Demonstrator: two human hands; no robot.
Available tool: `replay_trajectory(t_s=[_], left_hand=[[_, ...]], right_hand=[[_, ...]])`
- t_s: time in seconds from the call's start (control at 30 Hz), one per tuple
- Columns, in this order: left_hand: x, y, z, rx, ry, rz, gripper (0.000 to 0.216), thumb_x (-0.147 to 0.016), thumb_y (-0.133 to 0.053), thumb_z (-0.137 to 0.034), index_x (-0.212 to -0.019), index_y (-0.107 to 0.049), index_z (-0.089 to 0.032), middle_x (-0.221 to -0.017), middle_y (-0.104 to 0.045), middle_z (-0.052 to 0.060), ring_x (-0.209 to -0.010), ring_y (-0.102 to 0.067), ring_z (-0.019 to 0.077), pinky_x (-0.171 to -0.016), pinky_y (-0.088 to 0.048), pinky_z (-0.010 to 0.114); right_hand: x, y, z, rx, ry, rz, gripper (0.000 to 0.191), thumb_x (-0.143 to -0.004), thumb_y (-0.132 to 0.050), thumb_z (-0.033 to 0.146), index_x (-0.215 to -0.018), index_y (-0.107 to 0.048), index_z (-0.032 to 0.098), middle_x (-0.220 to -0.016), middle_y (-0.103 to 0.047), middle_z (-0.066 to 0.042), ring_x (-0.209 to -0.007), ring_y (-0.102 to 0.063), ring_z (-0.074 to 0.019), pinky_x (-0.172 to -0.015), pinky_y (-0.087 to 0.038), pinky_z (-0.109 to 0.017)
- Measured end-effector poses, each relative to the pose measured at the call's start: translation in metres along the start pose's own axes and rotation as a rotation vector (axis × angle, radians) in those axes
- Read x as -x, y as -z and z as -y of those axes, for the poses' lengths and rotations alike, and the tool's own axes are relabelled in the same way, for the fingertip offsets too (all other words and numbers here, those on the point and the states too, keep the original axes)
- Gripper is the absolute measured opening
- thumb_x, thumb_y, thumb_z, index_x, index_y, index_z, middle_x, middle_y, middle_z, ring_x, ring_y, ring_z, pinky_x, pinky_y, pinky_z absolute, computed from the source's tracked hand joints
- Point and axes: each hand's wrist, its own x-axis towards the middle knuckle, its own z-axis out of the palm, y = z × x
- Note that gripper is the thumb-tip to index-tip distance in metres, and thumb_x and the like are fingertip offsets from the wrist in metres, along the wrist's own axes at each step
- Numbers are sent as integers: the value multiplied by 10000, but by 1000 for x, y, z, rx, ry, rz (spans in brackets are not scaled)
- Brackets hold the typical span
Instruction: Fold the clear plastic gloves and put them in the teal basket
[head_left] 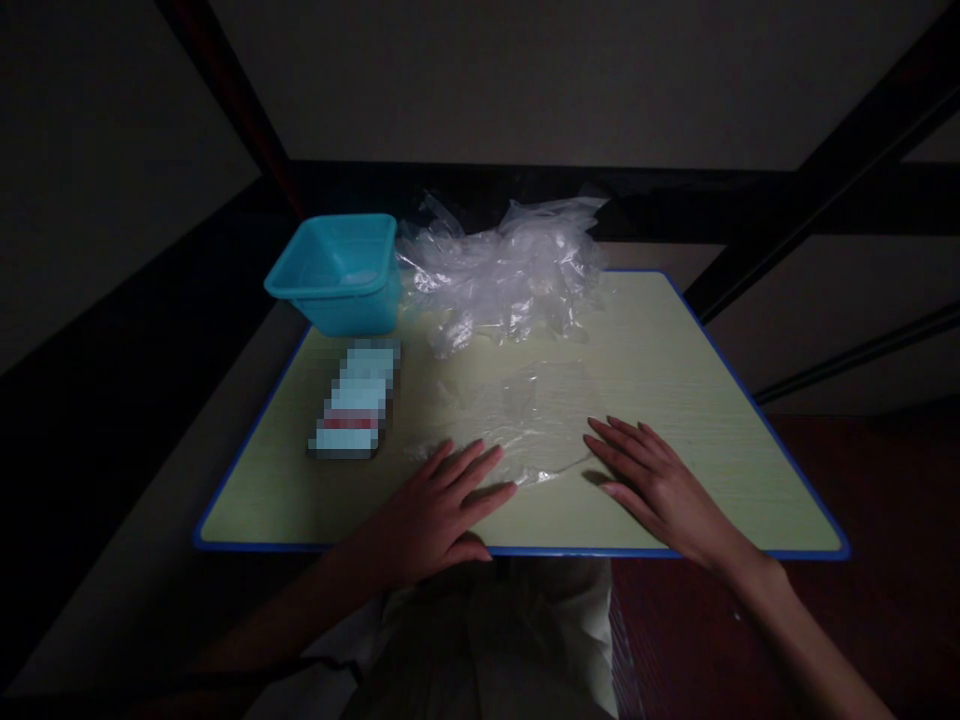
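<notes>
A clear plastic bag (536,410) lies spread flat on the table in front of me, wrinkled along its near and left sides. The fingers of my left hand (450,510) are spread over its near left corner, with the thumb by the table's front edge. My right hand (652,475) rests palm down at the bag's right side, its fingers stretched out and the fingertips at the bag's edge. Neither hand grips anything. Behind the flat bag sits a heap of crumpled clear plastic bags (517,265).
A turquoise plastic basket (330,290) stands at the table's back left corner. Nearer to me lies a phone (356,400) with its screen lit and blurred. The pale table (720,450) has a blue rim. A dark slanted bar (810,190) rises at the right.
</notes>
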Motion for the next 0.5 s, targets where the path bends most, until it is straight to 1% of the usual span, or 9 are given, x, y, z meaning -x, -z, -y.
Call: replay_trajectory(t_s=[0.1, 0.3, 0.5], left_hand=[[2, 0, 2, 8, -4, 7, 691, -824, -502, -563, -1396, -334, -214, -1471, -295, 174, -1352, -263, 345, -1042, -261, 528], [6, 3, 4, 18, -11, -38, 667, -841, -457, -575, -1389, -350, -211, -1477, -271, 186, -1368, -216, 353, -1055, -242, 535], [15, 5, 5, 4, 39, -27, 637, -837, -508, -539, -1357, -388, -193, -1487, -257, 174, -1379, -189, 343, -1063, -237, 538]], right_hand=[[1, -1, -1, 2, -2, 2, 443, -935, -399, 372, -1321, -463, 164, -1380, -475, -128, -1286, -407, -283, -992, -371, -573], [0, 0, -1, 33, 11, 7, 453, -941, -376, 387, -1312, -471, 147, -1372, -480, -143, -1274, -423, -290, -982, -386, -568], [3, 1, 1, 54, -2, 11, 467, -945, -352, 401, -1315, -468, 141, -1373, -477, -152, -1274, -422, -291, -976, -396, -560]])
